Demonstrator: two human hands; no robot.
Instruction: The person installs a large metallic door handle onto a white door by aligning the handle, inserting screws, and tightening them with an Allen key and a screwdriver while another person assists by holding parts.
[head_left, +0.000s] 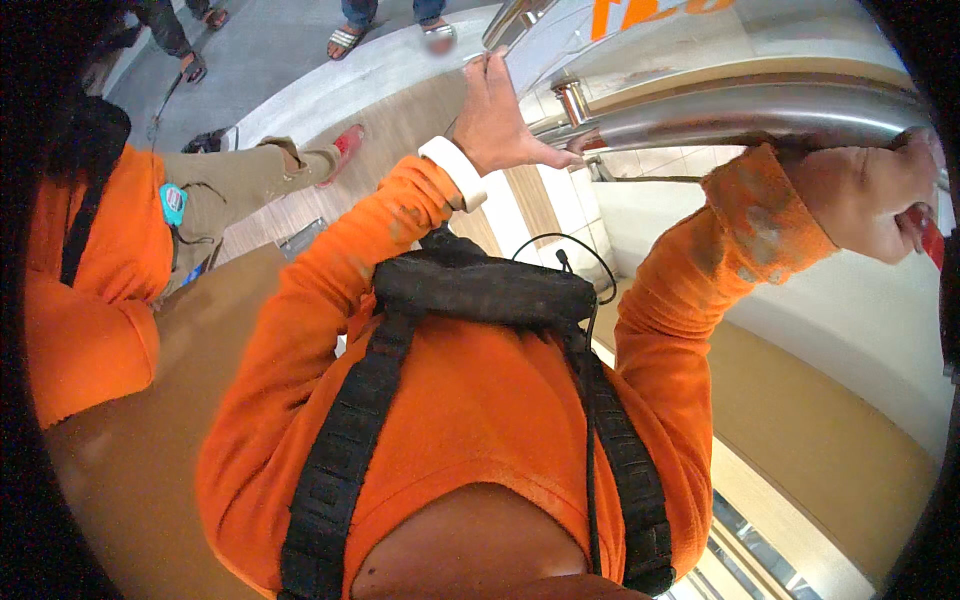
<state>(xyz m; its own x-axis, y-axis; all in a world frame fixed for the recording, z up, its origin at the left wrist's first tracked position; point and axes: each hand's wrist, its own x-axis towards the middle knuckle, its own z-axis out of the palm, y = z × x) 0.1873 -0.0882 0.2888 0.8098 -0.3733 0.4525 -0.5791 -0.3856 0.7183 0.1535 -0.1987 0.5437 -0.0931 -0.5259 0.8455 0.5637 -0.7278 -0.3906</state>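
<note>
My left fingers (490, 88) are released and spread, the thumb stretched out wide toward the metal rail (760, 120). Their tips reach up beside a shiny metal post (512, 24); I cannot tell whether they touch it.

My right fingers (908, 175) are curled in a grasp on a red object (932, 240), which sits by the right edge of my view, mostly hidden by my grip and partly cut off. That grip lies right by the far end of the rail, and I cannot tell whether my knuckles rest on the metal.

The rail runs from between my two grips off to the right, with a short bracket (572, 102) at its left end. Above it stands a clear panel (560, 45) with orange markings. I wear orange sleeves (330, 265), a white band (455, 172) on my left wrist, and a black pouch (485, 290) on straps across my chest, a thin black cable (592, 450) hanging down it. To my left is a co-worker (95, 330) in orange and khaki; sandalled feet (343, 42) show farther off.
</note>
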